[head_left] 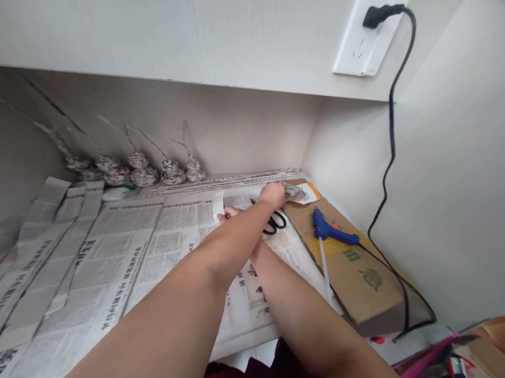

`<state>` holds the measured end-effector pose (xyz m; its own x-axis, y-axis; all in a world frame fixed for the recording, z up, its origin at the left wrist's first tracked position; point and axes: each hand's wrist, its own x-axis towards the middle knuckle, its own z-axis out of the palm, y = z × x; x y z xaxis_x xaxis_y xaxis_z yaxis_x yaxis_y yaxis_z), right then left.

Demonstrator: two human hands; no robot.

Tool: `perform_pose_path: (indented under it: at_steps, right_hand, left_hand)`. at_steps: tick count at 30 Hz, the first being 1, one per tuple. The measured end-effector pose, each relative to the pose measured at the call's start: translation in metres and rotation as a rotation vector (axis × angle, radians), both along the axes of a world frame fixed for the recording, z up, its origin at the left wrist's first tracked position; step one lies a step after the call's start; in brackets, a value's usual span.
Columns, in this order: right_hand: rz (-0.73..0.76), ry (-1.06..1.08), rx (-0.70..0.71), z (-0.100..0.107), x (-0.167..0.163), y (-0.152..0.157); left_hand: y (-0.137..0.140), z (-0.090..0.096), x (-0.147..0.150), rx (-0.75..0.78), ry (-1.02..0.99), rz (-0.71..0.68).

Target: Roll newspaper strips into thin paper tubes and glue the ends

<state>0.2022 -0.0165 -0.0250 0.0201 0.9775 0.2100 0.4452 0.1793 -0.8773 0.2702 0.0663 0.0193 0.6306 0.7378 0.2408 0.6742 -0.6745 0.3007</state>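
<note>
My arms cross, the left over the right. My left hand (273,194) is closed at the far right of the newspaper, against a small grey crumpled thing (293,192) whose kind I cannot make out. Lower and to the left, my right hand (229,213) has its fingers pinched at a narrow white strip (218,204) lying on the newspaper (149,239). Black-handled scissors (275,224) lie under my left forearm, partly hidden by it.
A blue glue gun (333,230) with a glue stick rests on a cardboard box (359,279), its cord running to a wall socket (367,33). Several woven paper gourds (144,172) stand along the back, near thin rolled paper sticks (227,183). Cut newspaper strips (68,221) lie at left.
</note>
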Motion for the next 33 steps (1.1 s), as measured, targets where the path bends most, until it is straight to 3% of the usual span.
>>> perform_pose_path:
  at_steps: [12,26,30,33]
  right_hand:
    - [0.081,-0.060,0.028,-0.001,-0.001,0.011]
    - [0.089,-0.089,0.067,-0.008,-0.002,0.014]
    - [0.066,-0.134,0.097,-0.011,-0.002,0.022]
    - [0.046,-0.132,0.074,-0.010,-0.001,0.026]
  left_hand:
    - [-0.001,-0.004,-0.007,-0.076,-0.069,0.050]
    - [0.002,-0.012,-0.011,-0.175,-0.262,-0.099]
    - [-0.013,-0.002,-0.027,-0.145,-0.396,-0.001]
    - [-0.028,0.012,-0.058,-0.102,-0.604,0.052]
